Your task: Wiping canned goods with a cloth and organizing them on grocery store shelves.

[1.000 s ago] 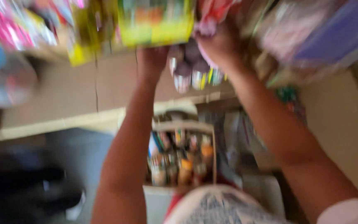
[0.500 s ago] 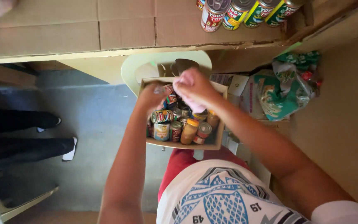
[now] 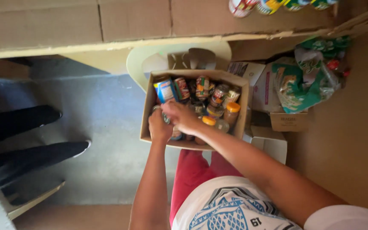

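Looking down, you see your white printed shirt [image 3: 235, 208] nearest, with red trousers [image 3: 192, 170] below it, and both bare forearms running away from you into a cardboard box [image 3: 146, 115] that sits on your lap. Your left hand [image 3: 160, 127] is at the near left corner of the box, fingers curled shut around a small jar [image 3: 157, 110] whose glass top just shows above the knuckles. Your right hand [image 3: 183, 117] lies just right of it, touching it, fingers bent down over the same jar; whether they grip it or only rest on it cannot be told. The jar stands inside the box, near its left wall. Around your hands the box is packed with upright goods: a blue can [image 3: 166, 90] at the far left, other cans [image 3: 202, 87] beside it, and orange-lidded jars [image 3: 232, 111] toward the right wall. Left of you, on the grey floor [image 3: 107, 119], lie two dark shoes [image 3: 22, 140] of another person. Right of the box stand white cartons [image 3: 269, 142] and, farther right, a green and white bag [image 3: 307, 81] on top of a small brown box [image 3: 288, 120]. Beyond the box a pale plastic chair [image 3: 137, 64] shows, and farthest off runs a brown shelf [image 3: 64, 25] with a row of cans [image 3: 269, 5] at its right end.
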